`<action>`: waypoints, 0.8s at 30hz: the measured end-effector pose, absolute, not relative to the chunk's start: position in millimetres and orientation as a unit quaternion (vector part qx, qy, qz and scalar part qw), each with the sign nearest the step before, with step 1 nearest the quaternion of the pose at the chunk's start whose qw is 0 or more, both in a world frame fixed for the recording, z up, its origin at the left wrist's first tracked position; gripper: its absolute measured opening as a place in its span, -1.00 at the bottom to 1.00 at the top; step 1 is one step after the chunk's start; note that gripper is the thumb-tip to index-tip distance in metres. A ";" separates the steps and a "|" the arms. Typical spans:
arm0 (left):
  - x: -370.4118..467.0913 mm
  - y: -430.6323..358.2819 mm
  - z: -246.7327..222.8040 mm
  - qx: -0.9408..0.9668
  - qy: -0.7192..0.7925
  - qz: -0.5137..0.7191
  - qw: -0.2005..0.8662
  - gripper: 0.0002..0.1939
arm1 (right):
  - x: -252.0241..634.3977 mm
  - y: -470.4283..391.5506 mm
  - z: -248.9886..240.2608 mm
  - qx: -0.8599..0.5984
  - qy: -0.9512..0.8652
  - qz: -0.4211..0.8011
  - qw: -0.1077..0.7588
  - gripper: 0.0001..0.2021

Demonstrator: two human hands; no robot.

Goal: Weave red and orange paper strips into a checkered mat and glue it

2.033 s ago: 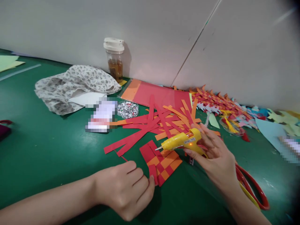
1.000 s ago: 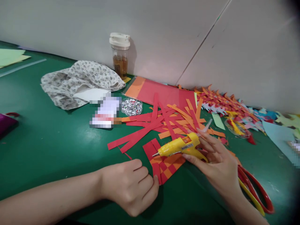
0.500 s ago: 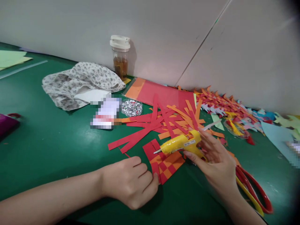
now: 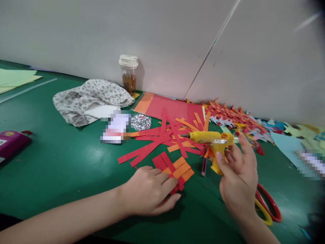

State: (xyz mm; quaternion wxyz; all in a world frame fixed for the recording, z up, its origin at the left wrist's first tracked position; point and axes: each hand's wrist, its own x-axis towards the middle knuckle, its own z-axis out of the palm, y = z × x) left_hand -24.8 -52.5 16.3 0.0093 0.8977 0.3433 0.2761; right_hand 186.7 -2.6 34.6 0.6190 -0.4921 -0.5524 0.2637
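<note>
A woven piece of red and orange paper strips lies on the green table in front of me. My left hand rests at its lower left edge, with curled fingers gripping the weave. On the right, my right hand holds a yellow glue gun by its handle. The gun is raised above the table, its metal nozzle pointing left over the loose strips. A short dark stick shows below the gun.
Scissors with red and yellow handles lie right of my right wrist. Behind are a phone, beads, a patterned cloth, a lidded cup and a packet of paper. A purple case is at left.
My right hand has lifted the glue gun up and away from the woven piece. The weave now shows more orange strips on its right side, and my left hand's fingers have shifted over its lower edge.
</note>
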 end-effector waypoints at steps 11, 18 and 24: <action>9.8 -32.4 36.7 0.820 0.420 0.327 0.208 -0.54 | 167.1 -28.0 39.8 -0.425 -0.593 0.228 0.645 -0.19; 23.3 -42.1 38.1 0.707 0.402 0.407 0.416 -0.62 | 145.5 -28.0 39.7 -0.383 -0.553 0.225 0.705 -0.38; 51.6 -45.5 38.1 0.427 0.303 0.562 0.640 -0.74 | 133.4 -35.1 41.3 -0.361 -0.542 0.228 0.724 -0.48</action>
